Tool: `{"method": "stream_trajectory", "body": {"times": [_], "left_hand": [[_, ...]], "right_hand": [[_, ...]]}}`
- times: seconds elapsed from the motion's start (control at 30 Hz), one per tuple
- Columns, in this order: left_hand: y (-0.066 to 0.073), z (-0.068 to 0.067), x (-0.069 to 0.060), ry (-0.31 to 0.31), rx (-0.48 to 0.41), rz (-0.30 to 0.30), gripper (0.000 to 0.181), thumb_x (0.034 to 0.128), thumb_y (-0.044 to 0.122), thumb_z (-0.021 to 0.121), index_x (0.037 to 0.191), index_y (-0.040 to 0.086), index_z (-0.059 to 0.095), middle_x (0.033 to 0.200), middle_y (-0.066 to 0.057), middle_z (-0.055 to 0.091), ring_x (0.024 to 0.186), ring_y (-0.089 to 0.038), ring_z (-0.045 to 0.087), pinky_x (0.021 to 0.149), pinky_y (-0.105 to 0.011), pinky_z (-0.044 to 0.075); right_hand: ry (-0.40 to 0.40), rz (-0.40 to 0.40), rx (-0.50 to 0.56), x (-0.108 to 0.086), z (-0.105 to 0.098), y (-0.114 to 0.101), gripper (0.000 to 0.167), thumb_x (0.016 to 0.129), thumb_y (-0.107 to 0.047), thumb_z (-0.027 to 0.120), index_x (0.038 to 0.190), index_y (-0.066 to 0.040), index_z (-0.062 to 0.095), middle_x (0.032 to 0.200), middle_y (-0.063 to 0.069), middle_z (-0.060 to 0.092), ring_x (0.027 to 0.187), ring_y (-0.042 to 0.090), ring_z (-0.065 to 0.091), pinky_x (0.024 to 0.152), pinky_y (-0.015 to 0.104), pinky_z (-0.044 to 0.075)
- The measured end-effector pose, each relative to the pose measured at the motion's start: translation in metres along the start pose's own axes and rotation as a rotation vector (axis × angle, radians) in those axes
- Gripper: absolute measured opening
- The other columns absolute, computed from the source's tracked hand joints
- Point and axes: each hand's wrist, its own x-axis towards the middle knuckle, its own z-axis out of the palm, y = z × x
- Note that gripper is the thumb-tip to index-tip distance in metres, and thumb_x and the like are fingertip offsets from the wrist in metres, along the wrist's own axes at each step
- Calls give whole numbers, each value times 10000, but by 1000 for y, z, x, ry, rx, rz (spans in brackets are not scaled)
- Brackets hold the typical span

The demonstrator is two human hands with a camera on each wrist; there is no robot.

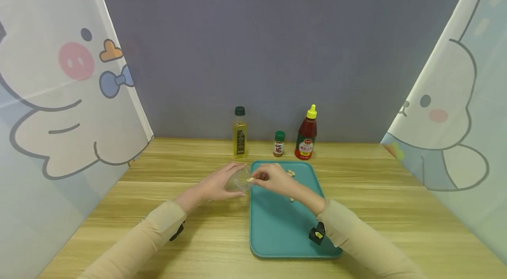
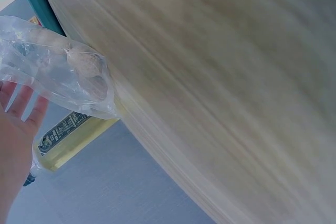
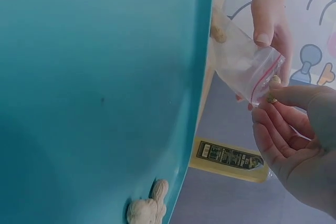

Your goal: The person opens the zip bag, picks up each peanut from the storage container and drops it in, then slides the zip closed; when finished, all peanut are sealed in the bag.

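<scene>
Grey cloth (image 1: 277, 50) rose behind a wood-grain counter (image 1: 214, 239) in the head view. On it lay a teal tray (image 1: 285, 230) with a few loose peanuts (image 1: 291, 173); an oil bottle (image 1: 239, 140), a green-capped seasoning jar (image 1: 279, 144) and a yellow-capped red sauce bottle (image 1: 306, 138) stood beyond its far edge. Beside the tray's left rim, the left hand (image 1: 220, 184) held a clear zip bag (image 1: 240, 180) between thumb and fingers, and the right hand (image 1: 276, 178) pinched a single peanut (image 1: 250, 179) at the bag's mouth. From the left wrist, more peanuts (image 2: 84, 61) showed through the plastic, with spread fingers (image 2: 21, 100) behind it. From the right wrist, thumb and forefinger pinched the single peanut by the red zip strip (image 3: 265, 80).
</scene>
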Motion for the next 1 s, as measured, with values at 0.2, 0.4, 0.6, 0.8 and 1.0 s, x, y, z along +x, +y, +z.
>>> {"method": "stream_trajectory", "body": {"times": [0.2, 0.4, 0.6, 0.8, 1.0], "left_hand": [[1, 1, 1, 7, -3, 18, 854, 825, 577, 611, 1468, 108, 300, 1409, -19, 401, 1264, -227, 458, 1019, -400, 442], [-1, 2, 1, 24, -3, 37, 846, 827, 560, 621, 1460, 90, 314, 1395, -20, 413, 1256, -227, 464, 1014, -402, 447], [-1, 3, 0, 37, -3, 36, 845, 823, 569, 618, 1458, 98, 321, 1397, -22, 416, 1258, -229, 462, 1018, -405, 444], [-1, 3, 0, 32, -16, 37, 849, 825, 571, 614, 1457, 88, 319, 1376, -20, 428, 1226, -225, 486, 993, -400, 462], [-2, 3, 0, 31, -9, 30, 841, 823, 585, 606, 1457, 112, 322, 1371, -8, 432, 1204, -200, 497, 975, -384, 472]], "right_hand": [[-25, 20, -4, 5, 3, 0, 175, 870, -129, 666, 1017, -41, 702, 826, 35, 661, 678, 68, 585, 596, 144, 491], [-23, 4, -3, 6, 3, 0, 185, 865, -111, 669, 1026, -25, 698, 828, 43, 662, 674, 73, 587, 596, 142, 492], [-23, -10, 10, 6, 3, 1, 179, 865, -105, 668, 1016, -14, 698, 840, 38, 658, 696, 81, 601, 629, 139, 505], [-25, -19, 24, 3, 1, 3, 180, 874, -127, 661, 1016, -24, 699, 870, 37, 687, 740, 95, 629, 660, 148, 514], [-9, -37, 40, -3, -5, 10, 162, 873, -146, 663, 997, -51, 705, 893, 38, 708, 794, 116, 657, 718, 180, 535]]}}
